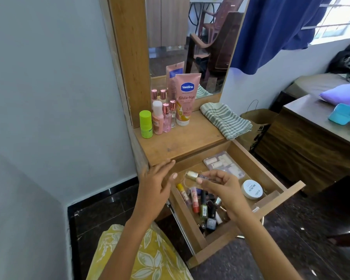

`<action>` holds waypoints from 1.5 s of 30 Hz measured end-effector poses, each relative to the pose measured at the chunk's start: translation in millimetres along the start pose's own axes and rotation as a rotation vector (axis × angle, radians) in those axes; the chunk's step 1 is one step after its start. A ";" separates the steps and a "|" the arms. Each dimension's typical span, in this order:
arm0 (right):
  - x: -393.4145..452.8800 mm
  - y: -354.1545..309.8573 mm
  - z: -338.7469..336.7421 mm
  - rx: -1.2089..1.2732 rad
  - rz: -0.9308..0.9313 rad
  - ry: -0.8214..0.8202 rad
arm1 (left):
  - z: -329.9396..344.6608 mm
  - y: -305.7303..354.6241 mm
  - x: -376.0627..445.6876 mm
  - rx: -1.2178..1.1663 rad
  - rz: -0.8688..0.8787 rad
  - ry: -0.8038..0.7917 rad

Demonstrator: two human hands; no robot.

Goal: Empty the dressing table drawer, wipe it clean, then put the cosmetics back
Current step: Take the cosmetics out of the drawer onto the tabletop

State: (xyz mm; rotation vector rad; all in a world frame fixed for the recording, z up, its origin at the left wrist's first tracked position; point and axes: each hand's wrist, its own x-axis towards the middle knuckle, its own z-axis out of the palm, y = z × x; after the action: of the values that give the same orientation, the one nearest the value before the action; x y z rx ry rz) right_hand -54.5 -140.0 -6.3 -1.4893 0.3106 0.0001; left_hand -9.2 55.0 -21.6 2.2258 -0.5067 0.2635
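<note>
emptying is barely begun: drawer [249, 158] is mostly full, unwiped. right hand [220, 188] pinches a small bottle [192, 175]; left hand [156, 184] spread, holding nothing.

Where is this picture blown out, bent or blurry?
Head view: the window top right is overexposed; the wide lens bows the mirror frame and walls; the small bottle pinched in the right hand is slightly soft; the left hand and drawer are evenly daylit.

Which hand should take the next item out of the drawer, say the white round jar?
Probably the left hand: it is open and holds nothing, hovering at the drawer's left edge. The right hand is nearer the white round jar, but it pinches a small gold-capped bottle, which must be set down first.
</note>
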 end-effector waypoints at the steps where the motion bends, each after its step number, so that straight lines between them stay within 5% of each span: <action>1: 0.8 0.8 4.3 0.114 0.034 -0.020 | -2.3 4.1 -1.9 -0.141 -0.040 0.022; 3: 2.6 1.5 14.7 0.276 0.079 -0.069 | -9.5 13.2 -3.9 -0.319 -0.095 0.036; 10: 10.7 -4.7 49.0 0.375 0.109 -0.177 | -30.5 16.0 5.0 -0.380 -0.115 0.129; 16: 27.9 -27.7 71.8 0.001 -0.194 -0.026 | -38.7 -5.3 25.1 -0.082 -0.032 0.041; 20: 44.6 -30.2 89.9 -0.083 -0.319 0.018 | -25.2 -12.5 45.7 -0.080 -0.109 0.203; 25: 45.9 -15.5 74.5 -0.280 -0.366 0.059 | -12.7 -28.6 65.1 -0.106 -0.243 0.388; 32: 31.4 7.1 24.8 -0.442 -0.330 0.063 | -6.5 -55.5 79.7 -0.013 -0.283 0.423; 38: 35.5 15.0 -6.3 -0.859 -0.264 0.089 | -4.3 -67.4 86.8 0.045 -0.258 0.383; 45: 13.3 19.9 11.4 -1.615 0.056 -0.116 | -3.4 -69.5 86.5 0.099 -0.240 0.386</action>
State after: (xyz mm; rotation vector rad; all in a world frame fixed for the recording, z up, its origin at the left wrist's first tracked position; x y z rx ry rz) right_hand -43.1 -129.6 -27.9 -3.0561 0.2365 0.4800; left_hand 99.0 74.8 -36.5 2.2297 -0.0178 0.5855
